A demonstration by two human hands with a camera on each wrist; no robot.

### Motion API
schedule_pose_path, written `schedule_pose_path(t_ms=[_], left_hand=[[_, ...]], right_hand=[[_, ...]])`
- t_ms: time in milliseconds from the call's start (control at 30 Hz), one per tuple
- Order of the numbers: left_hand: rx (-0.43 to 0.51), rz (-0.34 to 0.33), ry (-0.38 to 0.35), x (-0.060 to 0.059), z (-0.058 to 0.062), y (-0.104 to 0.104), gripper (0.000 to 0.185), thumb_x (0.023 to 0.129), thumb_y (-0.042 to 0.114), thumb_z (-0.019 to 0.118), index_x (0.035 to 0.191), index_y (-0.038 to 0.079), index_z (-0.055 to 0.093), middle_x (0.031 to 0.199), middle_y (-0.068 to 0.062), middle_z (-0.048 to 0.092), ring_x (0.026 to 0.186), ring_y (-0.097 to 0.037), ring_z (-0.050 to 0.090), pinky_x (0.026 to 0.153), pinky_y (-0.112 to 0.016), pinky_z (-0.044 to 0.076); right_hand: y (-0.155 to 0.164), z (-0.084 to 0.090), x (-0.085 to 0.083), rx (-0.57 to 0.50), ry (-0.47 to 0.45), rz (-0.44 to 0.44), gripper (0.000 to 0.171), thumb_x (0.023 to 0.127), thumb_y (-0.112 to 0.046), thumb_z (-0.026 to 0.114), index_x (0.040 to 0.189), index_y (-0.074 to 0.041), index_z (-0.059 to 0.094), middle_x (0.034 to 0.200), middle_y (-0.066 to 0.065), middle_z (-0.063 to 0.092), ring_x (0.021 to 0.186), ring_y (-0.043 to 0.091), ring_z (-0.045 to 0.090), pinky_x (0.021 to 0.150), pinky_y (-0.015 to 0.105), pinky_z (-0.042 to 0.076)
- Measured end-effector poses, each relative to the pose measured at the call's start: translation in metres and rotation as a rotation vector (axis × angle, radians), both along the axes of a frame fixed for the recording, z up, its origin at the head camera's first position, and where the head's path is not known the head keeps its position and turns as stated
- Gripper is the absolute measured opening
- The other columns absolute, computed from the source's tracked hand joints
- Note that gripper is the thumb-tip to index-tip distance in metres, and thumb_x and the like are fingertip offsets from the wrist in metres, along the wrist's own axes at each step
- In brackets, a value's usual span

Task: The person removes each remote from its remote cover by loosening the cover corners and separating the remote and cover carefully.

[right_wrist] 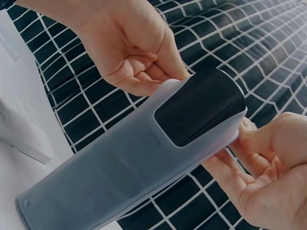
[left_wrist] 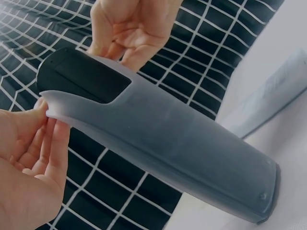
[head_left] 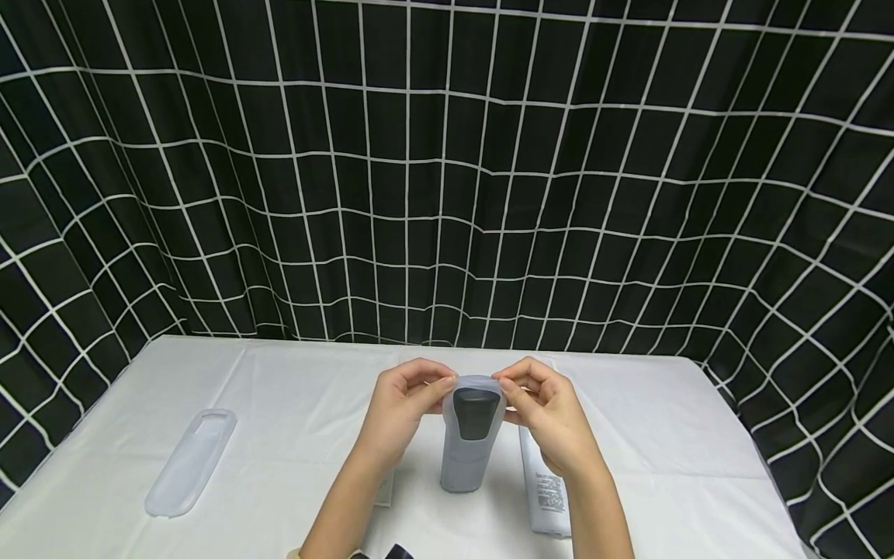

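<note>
A translucent silicone cover [head_left: 462,464] stands upright at the middle of the table, fitted round a dark handheld device [head_left: 476,413]. The device's exact kind cannot be told; its black end shows through the cover's opening. My left hand [head_left: 400,407] pinches the cover's upper left edge between thumb and fingers. At the upper right edge, my right hand [head_left: 548,415] pinches the cover likewise. Both wrist views show the rim of the cover [left_wrist: 168,129] held at its two sides, beside the black end [right_wrist: 201,108]. The lower end rests on the table.
On the left of the white table [head_left: 293,419] lies another translucent cover [head_left: 192,463]. A pale flat package with printed text [head_left: 545,489] lies by my right forearm, partly hidden. Behind my left wrist shows part of a small white box [head_left: 385,491]. A black gridded curtain [head_left: 447,194] hangs behind.
</note>
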State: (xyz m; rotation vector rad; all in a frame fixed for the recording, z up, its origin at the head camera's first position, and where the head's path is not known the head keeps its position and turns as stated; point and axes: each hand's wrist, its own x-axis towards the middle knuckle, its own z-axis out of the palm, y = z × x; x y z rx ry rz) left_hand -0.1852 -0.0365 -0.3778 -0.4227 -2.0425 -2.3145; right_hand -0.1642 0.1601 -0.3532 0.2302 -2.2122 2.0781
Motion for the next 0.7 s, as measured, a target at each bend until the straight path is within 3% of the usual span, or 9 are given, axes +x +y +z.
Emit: schedule_pose_path(t_ms=[367, 700], left_hand=[[0.011, 0.036, -0.002, 0.0006, -0.0003, 0.0035, 0.015, 0.097, 0.001, 0.07, 0.107, -0.011, 0.073, 0.094, -0.006, 0.073, 0.08, -0.008, 0.067, 0.076, -0.023, 0.06], [-0.019, -0.017, -0.03, 0.0011, 0.0022, -0.0018, 0.021, 0.098, 0.007, 0.072, 0.113, -0.007, 0.074, 0.108, -0.008, 0.075, 0.09, -0.01, 0.07, 0.088, -0.032, 0.062]], right_hand=[[-0.0011, 0.0003, -0.0003, -0.017, -0.02, -0.027, 0.006, 0.102, 0.006, 0.06, 0.102, 0.01, 0.064, 0.089, -0.004, 0.072, 0.078, 0.012, 0.069, 0.076, 0.031, 0.063], [-0.0027, -0.0003, -0.0019, -0.012, -0.06, -0.071, 0.006, 0.103, 0.004, 0.06, 0.102, 0.007, 0.065, 0.089, -0.002, 0.073, 0.077, 0.012, 0.068, 0.072, 0.029, 0.062]])
